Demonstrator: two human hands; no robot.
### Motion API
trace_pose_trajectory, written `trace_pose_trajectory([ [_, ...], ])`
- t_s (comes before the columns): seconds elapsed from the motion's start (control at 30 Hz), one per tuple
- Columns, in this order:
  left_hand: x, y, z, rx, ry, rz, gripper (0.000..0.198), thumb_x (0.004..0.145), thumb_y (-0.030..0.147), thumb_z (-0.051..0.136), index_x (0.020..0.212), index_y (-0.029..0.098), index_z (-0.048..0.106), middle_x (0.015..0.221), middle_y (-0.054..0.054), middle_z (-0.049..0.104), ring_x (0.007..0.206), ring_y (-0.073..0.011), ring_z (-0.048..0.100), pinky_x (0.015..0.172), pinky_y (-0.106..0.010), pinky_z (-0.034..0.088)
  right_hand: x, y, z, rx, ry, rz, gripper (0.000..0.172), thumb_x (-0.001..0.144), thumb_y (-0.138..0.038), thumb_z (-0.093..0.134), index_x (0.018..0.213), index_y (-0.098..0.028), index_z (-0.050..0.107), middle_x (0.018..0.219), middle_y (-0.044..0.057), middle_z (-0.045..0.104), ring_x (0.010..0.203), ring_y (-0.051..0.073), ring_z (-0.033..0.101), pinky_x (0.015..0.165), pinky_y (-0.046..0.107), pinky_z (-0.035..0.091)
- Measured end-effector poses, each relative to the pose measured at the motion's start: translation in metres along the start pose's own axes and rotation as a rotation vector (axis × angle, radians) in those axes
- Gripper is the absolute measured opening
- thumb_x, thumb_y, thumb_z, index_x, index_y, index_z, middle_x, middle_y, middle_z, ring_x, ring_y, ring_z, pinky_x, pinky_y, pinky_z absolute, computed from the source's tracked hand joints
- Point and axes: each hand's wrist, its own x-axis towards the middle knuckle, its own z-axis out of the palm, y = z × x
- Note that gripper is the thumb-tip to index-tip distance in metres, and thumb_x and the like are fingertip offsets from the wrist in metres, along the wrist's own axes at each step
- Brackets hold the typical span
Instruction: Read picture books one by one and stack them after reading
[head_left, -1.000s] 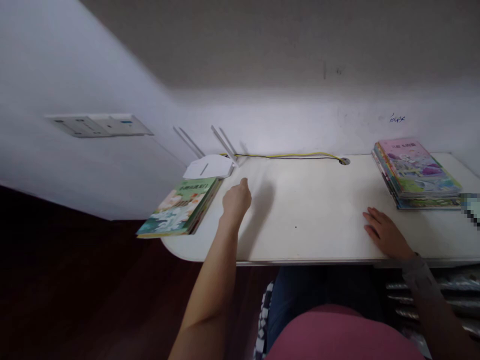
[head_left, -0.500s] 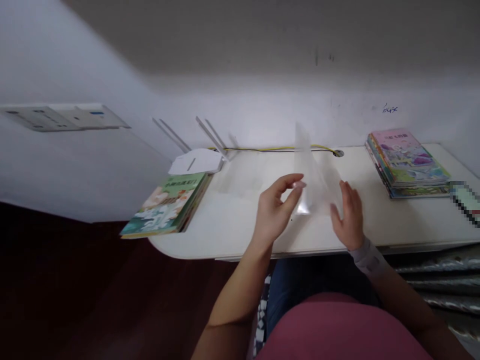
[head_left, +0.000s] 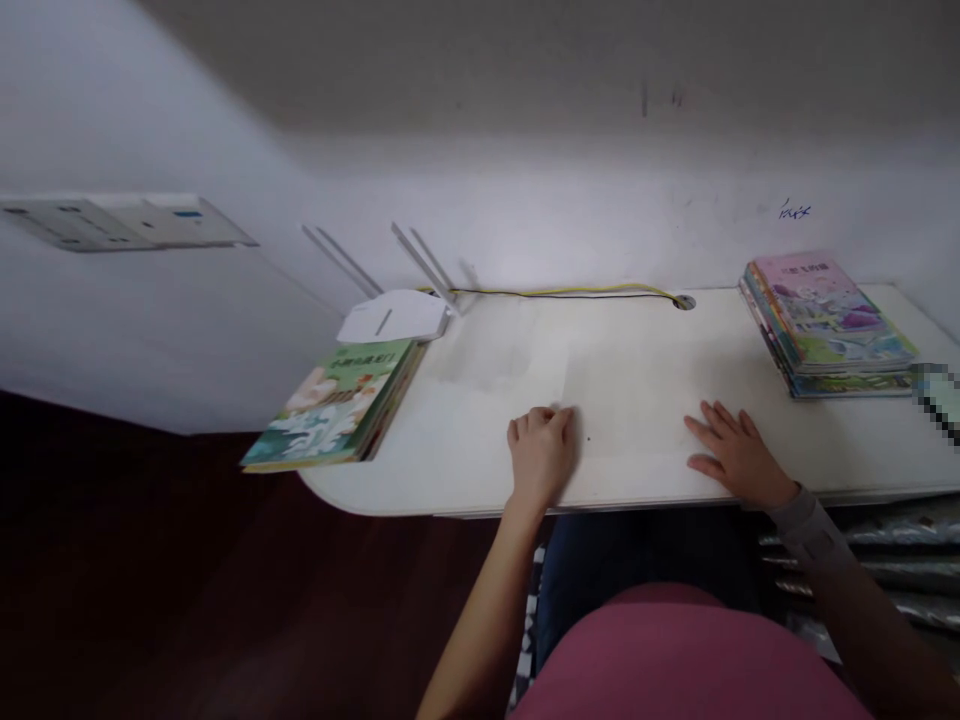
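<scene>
A clear plastic sheet, hard to make out against the white, lies flat on the table between my hands. My left hand is closed at its left edge, the thumb and fingers pinching the plastic there. To the right, my right hand rests palm down with its fingers spread, on or beside the sheet's right part; its far edges are too faint to trace. Another thin clear sheet seems to lie farther left, near the router.
A stack of picture books stands at the right. Other picture books overhang the left table edge, by a white router with upright antennas. A yellow and black cable runs along the wall into a hole. A blurred-out object lies far right.
The clear sheet, held upright before, now lies flat on the table. My left hand has come down with it; my right hand has moved right and down and spread out.
</scene>
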Motion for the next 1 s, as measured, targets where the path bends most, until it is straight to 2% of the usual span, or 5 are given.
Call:
trace_pose_trajectory([
  [0.17, -0.006, -0.001, 0.008, 0.016, 0.052, 0.014, 0.033, 0.092, 0.021, 0.043, 0.116, 0.023, 0.065, 0.128, -0.014, 0.057, 0.119, -0.0316, 0.049, 0.101, -0.054, 0.035, -0.004, 0.003, 0.004, 0.033, -0.006, 0.012, 0.060, 0.094, -0.055, 0.035, 0.143, -0.022, 0.039, 0.150, 0.016, 0.035, 0.139, 0.033, 0.030, 0.106, 0.057, 0.026],
  [0.43, -0.010, -0.005, 0.014, -0.013, 0.056, 0.037, 0.034, 0.092, 0.020, 0.043, 0.118, 0.024, 0.063, 0.129, -0.014, 0.057, 0.123, -0.0311, 0.049, 0.103, -0.058, 0.034, -0.005, 0.004, 0.010, 0.057, 0.029, 0.024, 0.054, 0.095, -0.049, 0.036, 0.142, -0.022, 0.041, 0.150, 0.013, 0.036, 0.139, 0.031, 0.031, 0.107, 0.055, 0.026],
  [0.6, -0.008, -0.018, 0.016, -0.179, 0.099, 0.066, 0.037, 0.088, 0.018, 0.045, 0.123, 0.020, 0.059, 0.129, -0.016, 0.055, 0.120, -0.0309, 0.051, 0.102, -0.057, 0.036, -0.005, 0.006, 0.011, 0.059, 0.041, 0.015, 0.053, 0.095, -0.048, 0.037, 0.141, -0.023, 0.042, 0.150, 0.013, 0.037, 0.138, 0.031, 0.033, 0.106, 0.056, 0.028],
  [0.8, 0.008, -0.081, -0.001, -0.376, 0.243, 0.056, 0.037, 0.087, 0.029, 0.047, 0.118, 0.014, 0.060, 0.120, -0.016, 0.058, 0.113, -0.0266, 0.056, 0.099, -0.043, 0.044, -0.006, 0.005, 0.010, 0.029, 0.050, 0.011, 0.052, 0.094, -0.047, 0.039, 0.139, -0.022, 0.045, 0.149, 0.012, 0.039, 0.137, 0.031, 0.035, 0.106, 0.055, 0.029],
  [1.0, 0.036, -0.196, -0.050, -0.078, 0.338, -0.205, 0.036, 0.082, 0.029, 0.053, 0.111, 0.009, 0.060, 0.123, -0.019, 0.057, 0.118, -0.0306, 0.051, 0.100, -0.049, 0.040, -0.007, 0.007, 0.014, -0.001, 0.084, -0.005, 0.051, 0.094, -0.047, 0.038, 0.138, -0.022, 0.046, 0.147, 0.012, 0.042, 0.136, 0.030, 0.036, 0.105, 0.054, 0.030],
])
